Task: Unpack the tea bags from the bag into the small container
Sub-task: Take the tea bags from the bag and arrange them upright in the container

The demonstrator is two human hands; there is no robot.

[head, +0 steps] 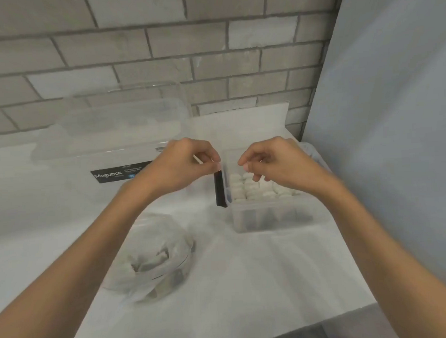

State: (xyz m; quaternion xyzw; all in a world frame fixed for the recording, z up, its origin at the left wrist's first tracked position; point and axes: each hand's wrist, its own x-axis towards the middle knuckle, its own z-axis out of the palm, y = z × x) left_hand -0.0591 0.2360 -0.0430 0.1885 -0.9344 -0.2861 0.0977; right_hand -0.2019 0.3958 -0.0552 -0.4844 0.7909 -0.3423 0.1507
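Observation:
The small clear container (269, 217) stands on the white counter right of centre, with rows of white tea bags (253, 190) inside. A black label strip (220, 189) runs down its left wall. My left hand (184, 167) pinches the container's left rim at the top of that strip with thumb and forefinger. My right hand (274, 162) hovers over the tea bags with its fingers curled and thumb against forefinger; I see nothing between them. A crumpled clear plastic bag (156, 257) with some tea bags lies at the front left.
A large clear box (119, 132) with a black "Megabox" label stands at the back left against the grey brick wall. A pale panel (392, 137) closes off the right side. The counter's front edge (348, 313) runs close below the bag.

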